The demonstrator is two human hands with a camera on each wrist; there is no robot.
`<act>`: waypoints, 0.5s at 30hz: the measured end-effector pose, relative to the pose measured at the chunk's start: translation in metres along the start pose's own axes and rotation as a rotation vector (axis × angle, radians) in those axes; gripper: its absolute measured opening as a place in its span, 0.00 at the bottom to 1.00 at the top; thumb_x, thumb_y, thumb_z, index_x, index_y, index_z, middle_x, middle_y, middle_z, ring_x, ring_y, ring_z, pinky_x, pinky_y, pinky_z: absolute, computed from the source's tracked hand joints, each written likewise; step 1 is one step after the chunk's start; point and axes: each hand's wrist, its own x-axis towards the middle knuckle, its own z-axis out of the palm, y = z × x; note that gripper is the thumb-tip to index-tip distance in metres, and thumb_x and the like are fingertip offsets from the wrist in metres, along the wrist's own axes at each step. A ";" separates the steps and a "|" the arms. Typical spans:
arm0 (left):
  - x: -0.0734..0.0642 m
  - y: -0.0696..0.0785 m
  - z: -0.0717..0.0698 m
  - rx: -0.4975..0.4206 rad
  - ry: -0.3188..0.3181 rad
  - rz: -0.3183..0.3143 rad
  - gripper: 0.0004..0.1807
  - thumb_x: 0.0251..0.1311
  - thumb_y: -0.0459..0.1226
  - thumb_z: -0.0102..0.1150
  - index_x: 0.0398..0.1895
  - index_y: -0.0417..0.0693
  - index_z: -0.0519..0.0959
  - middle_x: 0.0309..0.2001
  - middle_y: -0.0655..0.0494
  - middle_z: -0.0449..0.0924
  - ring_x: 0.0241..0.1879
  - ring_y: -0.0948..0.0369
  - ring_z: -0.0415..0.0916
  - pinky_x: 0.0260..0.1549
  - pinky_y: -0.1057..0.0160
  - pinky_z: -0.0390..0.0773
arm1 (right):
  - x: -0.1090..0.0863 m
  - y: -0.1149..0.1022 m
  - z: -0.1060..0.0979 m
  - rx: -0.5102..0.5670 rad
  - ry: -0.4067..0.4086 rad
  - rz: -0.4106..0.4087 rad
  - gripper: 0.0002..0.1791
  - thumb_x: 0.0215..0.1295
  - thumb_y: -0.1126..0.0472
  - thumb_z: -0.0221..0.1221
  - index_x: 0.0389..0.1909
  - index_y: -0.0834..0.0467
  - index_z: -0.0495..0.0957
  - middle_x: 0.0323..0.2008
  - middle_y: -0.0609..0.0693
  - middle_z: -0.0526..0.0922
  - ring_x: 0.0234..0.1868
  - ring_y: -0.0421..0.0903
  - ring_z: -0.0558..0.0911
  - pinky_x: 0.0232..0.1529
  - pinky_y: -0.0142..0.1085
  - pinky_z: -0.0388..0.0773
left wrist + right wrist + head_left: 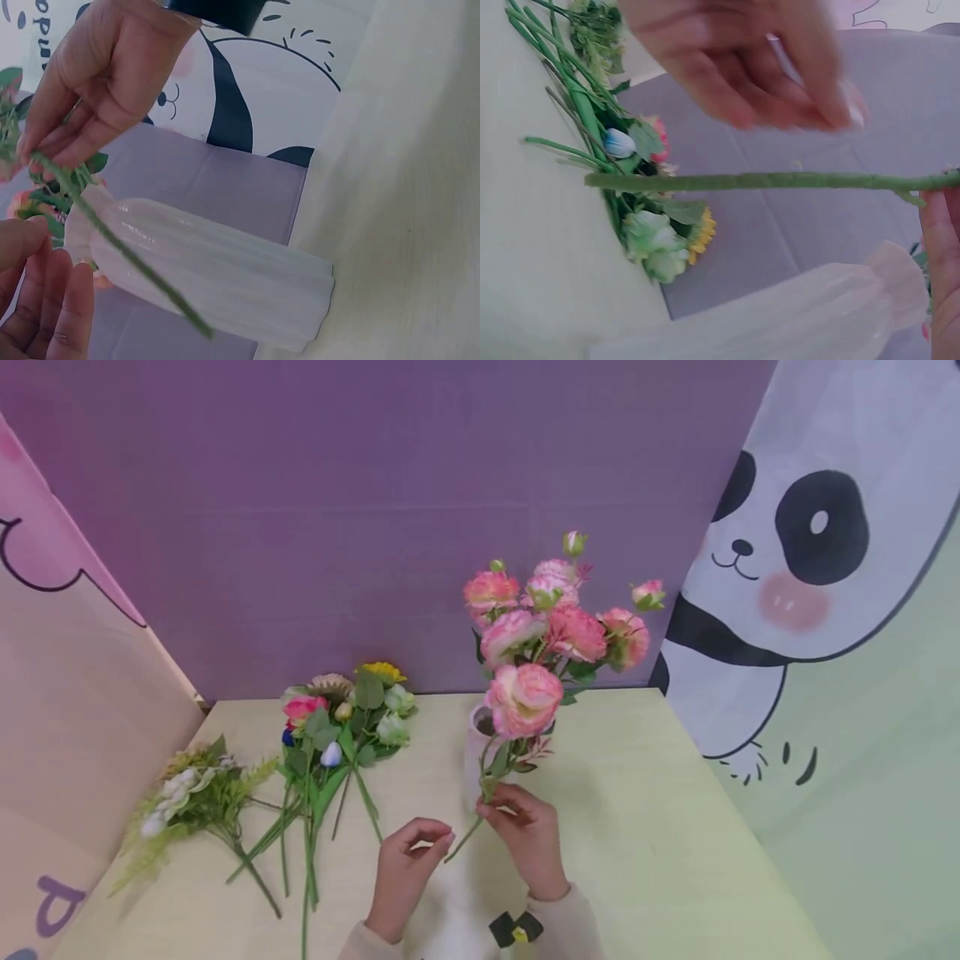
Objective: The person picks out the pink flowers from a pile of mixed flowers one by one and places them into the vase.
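Note:
My right hand (532,842) pinches the green stem (463,841) of an artificial pink flower (523,702) between thumb and fingers. The bare lower end of this stem slants down toward my left hand (405,872). That hand is loosely curled beside the stem end, with nothing in its fingers; the right wrist view has a gap between it and the stem (742,181). Just behind stands a white ribbed vase (210,262) with a flared rim, upright on the table. Several pink blooms and buds crowd above the vase and partly hide its mouth.
Left on the table lie loose artificial flowers: a yellow bloom (382,672), a pink-red one (303,708), pale green ones (393,729) and a blue-white bud (331,754). A leafy white-flowered bunch (183,789) is farther left. A purple panel (337,527) stands behind the table.

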 end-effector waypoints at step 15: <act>-0.001 -0.007 -0.027 0.025 0.121 -0.091 0.07 0.54 0.26 0.62 0.36 0.31 0.78 0.32 0.54 0.79 0.28 0.65 0.76 0.30 0.65 0.82 | 0.033 -0.013 -0.020 0.117 0.182 -0.015 0.10 0.52 0.76 0.64 0.36 0.70 0.77 0.32 0.42 0.83 0.35 0.37 0.82 0.39 0.34 0.82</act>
